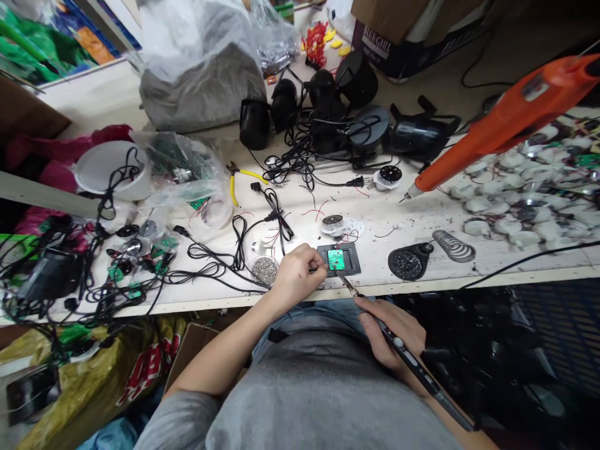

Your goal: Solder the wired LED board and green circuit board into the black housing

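Note:
A small green circuit board [336,260] lies on a dark square holder [350,252] near the table's front edge. My left hand [299,273] is closed in a pinch at the board's left side, holding something thin that I cannot make out. My right hand [391,331] is wrapped round a black soldering iron [412,362]. The iron's tip [345,282] reaches up to the board's lower right corner. Red and black wires run from the board toward a round white disc [338,225] behind it.
An orange power screwdriver [506,119] hangs over the right side. A brass wool tip cleaner [264,269], a coiled iron stand [453,245], yellow-handled cutters [239,178], black lamp housings [328,106], tangled black cables [94,262] and plastic bags [197,62] crowd the white table [515,259].

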`<action>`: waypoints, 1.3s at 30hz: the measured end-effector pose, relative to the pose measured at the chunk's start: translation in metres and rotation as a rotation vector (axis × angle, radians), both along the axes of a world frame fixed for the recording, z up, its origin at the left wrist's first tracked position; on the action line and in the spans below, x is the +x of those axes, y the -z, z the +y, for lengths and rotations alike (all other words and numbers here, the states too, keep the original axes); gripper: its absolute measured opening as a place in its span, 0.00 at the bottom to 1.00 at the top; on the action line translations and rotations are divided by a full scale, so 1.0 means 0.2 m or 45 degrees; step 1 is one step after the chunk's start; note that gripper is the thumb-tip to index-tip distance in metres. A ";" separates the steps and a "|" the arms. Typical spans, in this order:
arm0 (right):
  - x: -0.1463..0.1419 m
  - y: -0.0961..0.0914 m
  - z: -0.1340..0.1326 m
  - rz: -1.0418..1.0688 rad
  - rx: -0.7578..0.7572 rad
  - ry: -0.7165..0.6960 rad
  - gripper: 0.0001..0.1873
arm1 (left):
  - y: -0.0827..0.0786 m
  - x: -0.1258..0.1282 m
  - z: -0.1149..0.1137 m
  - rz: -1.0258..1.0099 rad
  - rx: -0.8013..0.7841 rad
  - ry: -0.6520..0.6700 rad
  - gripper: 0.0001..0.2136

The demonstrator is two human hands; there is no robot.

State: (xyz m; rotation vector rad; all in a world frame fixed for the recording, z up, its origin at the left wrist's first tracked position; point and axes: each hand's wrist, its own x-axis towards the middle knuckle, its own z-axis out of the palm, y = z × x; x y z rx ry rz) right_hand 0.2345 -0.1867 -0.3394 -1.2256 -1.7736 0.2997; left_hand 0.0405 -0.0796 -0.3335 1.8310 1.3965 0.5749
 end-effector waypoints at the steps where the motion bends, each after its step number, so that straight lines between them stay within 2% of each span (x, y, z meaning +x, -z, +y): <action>1: 0.00 0.00 0.00 0.022 0.022 0.014 0.16 | 0.00 0.00 0.00 -0.003 -0.001 -0.003 0.09; 6: -0.04 0.04 0.09 0.035 0.125 0.140 0.25 | 0.00 0.00 0.00 -0.012 -0.011 -0.001 0.08; 10: -0.10 0.11 0.24 -0.093 0.128 0.287 0.23 | 0.00 0.01 0.00 -0.001 0.005 -0.019 0.09; 13: -0.13 0.18 0.32 -0.235 0.167 0.298 0.19 | -0.01 0.01 0.00 -0.002 0.009 -0.019 0.09; 17: -0.14 0.21 0.34 -0.236 0.156 0.237 0.22 | 0.00 -0.01 0.00 -0.016 0.003 -0.041 0.08; 21: -0.14 0.20 0.33 -0.211 0.191 0.219 0.24 | 0.01 -0.03 0.00 -0.034 0.012 -0.057 0.07; 31: -0.13 0.15 0.29 -0.195 0.189 0.235 0.19 | 0.00 -0.02 0.00 -0.019 -0.030 -0.048 0.07; 34: -0.10 0.09 0.24 -0.055 0.172 0.184 0.18 | 0.00 -0.02 0.00 -0.037 -0.032 -0.057 0.08; 39: -0.04 0.02 0.13 0.087 0.120 0.036 0.23 | 0.01 -0.02 0.00 -0.059 -0.036 -0.064 0.10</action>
